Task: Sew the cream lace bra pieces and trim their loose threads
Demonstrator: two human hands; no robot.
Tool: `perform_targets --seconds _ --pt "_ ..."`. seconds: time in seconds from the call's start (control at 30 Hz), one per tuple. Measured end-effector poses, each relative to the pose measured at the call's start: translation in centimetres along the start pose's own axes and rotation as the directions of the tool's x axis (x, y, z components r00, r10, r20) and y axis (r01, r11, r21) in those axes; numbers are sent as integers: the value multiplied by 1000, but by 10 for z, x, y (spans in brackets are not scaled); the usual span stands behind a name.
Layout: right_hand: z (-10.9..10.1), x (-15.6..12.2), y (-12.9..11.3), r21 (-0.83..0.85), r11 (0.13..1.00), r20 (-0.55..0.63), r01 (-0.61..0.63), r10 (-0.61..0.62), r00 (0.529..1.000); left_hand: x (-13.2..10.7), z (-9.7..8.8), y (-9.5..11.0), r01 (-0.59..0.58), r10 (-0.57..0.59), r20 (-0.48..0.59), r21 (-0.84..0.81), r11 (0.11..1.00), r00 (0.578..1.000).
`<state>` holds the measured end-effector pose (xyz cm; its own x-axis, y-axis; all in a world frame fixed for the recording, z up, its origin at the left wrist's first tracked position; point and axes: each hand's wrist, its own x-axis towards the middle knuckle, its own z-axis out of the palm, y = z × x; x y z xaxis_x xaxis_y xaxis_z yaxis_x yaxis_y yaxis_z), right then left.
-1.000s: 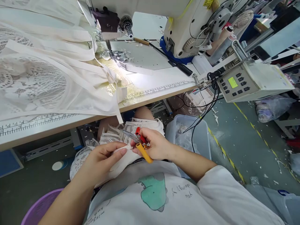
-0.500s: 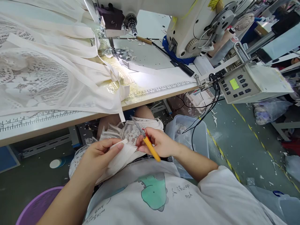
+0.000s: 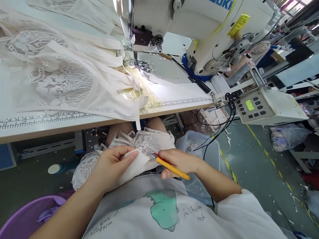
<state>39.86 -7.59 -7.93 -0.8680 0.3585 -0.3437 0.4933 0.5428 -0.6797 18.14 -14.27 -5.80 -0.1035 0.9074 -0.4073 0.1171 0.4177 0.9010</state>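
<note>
My left hand (image 3: 118,164) pinches the edge of a white fabric piece (image 3: 136,167) between thumb and fingers. This fabric lies over my lap, beside white lace (image 3: 151,141) of the same pale colour. In my right hand (image 3: 178,161) is a pair of scissors with an orange and red handle (image 3: 173,168). Their blades (image 3: 149,153) point left, right at the fabric edge by my left fingertips; whether they are parted I cannot make out. More white lace garments (image 3: 62,78) with straps lie on the table above, one strap hanging over its edge.
A sewing machine (image 3: 174,20) stands on the table, with a printed ruler (image 3: 179,101) along the front edge. At right is a control box (image 3: 270,108) with dangling cables. Below are a clear plastic bin (image 3: 199,142) and a purple basket (image 3: 27,212).
The scissors have swung from pointing up and away to pointing left at the fabric edge. My right hand has shifted slightly right and turned. The view has tilted up.
</note>
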Motion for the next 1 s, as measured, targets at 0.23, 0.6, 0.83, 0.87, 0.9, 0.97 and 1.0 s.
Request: perform_targets --seconds 0.23,0.6,0.83,0.87,0.9,0.97,1.0 --pt "-6 3 -13 -94 990 29 -103 106 994 1 3 -6 -10 13 -72 43 999 997" --pt "7 4 -7 93 988 -40 -126 130 991 1 3 -4 37 -39 -48 -36 999 998" --pt "15 6 -4 297 936 -282 -189 275 919 1 2 -11 45 -46 -76 -14 999 996" --pt "14 6 -7 349 923 -329 -160 281 902 1 1 -12 47 -48 -79 -7 999 996" --pt "14 5 -10 409 905 -367 -114 278 888 1 1 -13 49 -48 -80 -1 999 996" --pt "14 6 -18 528 849 -409 3 251 877 2 1 -14 46 -46 -82 1 999 996" --pt "16 7 -21 573 818 -414 53 232 880 3 1 -15 44 -44 -79 -2 999 996"
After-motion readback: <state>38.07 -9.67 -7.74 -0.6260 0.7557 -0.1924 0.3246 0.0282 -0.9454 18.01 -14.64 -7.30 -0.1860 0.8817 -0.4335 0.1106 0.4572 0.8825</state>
